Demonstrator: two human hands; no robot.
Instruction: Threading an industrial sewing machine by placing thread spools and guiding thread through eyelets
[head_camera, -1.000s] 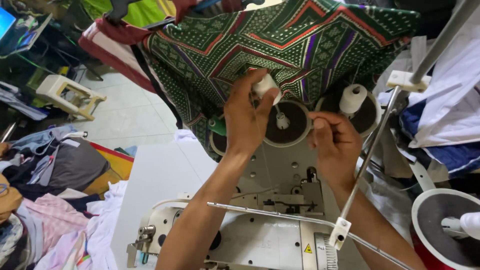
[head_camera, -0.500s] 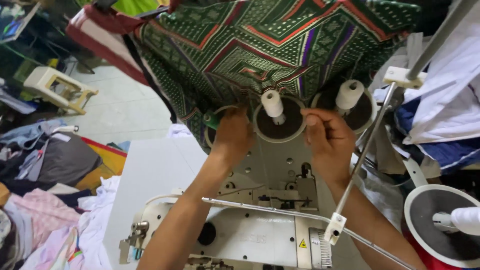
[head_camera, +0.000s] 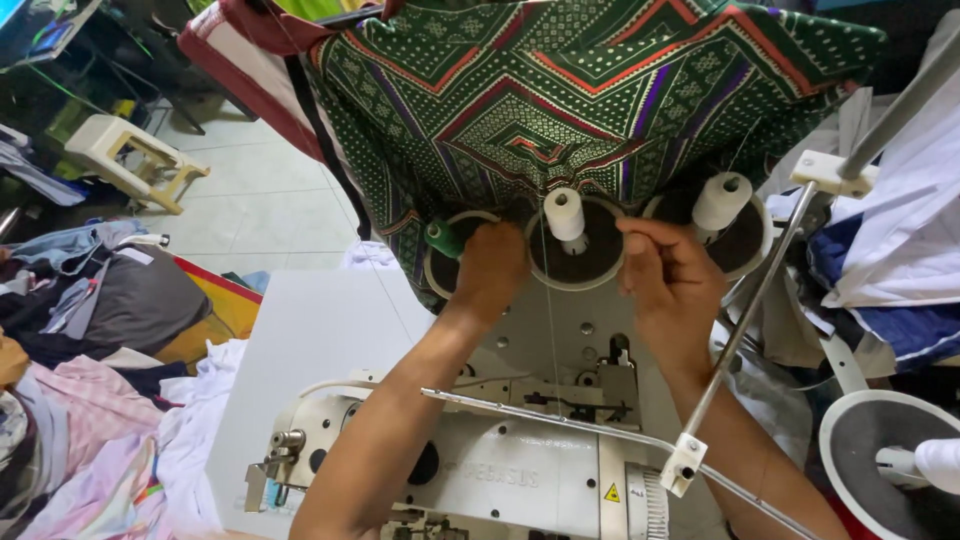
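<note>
At the far left I see a heap of clothes (head_camera: 90, 400) crowding the lower corner, and beyond it a white plastic stool (head_camera: 135, 160) on bare tiled floor (head_camera: 270, 210), the one wide open stretch in view. Next comes the white table (head_camera: 300, 340), its left edge running beside the clothes; the cream sewing machine (head_camera: 480, 470) fills its near end.

My left hand (head_camera: 490, 272) lies curled, knuckles up, on the rim of the leftmost spool plate, just beside a green thread cone (head_camera: 443, 240) that lies tilted there. The fingers are tucked under; whether they grip anything I cannot tell. Little room here: the patterned green cloth (head_camera: 580, 100) hangs right down to the plates.

Between my hands stands the white thread cone (head_camera: 565, 213), upright on the middle plate (head_camera: 575, 262), touched by neither hand. A fine thread drops from it toward the machine.

My right hand (head_camera: 665, 275) sits at that plate's right rim, fingers pinched together near the thumb, apparently on thread, though it is too thin to confirm.

Farther right a second white cone (head_camera: 722, 200) stands on its plate, then the slanting metal rod (head_camera: 760, 300) of the thread stand crosses close by my right wrist. White and blue fabric (head_camera: 900, 250) crowds the right edge, above another spool plate (head_camera: 880, 470).
</note>
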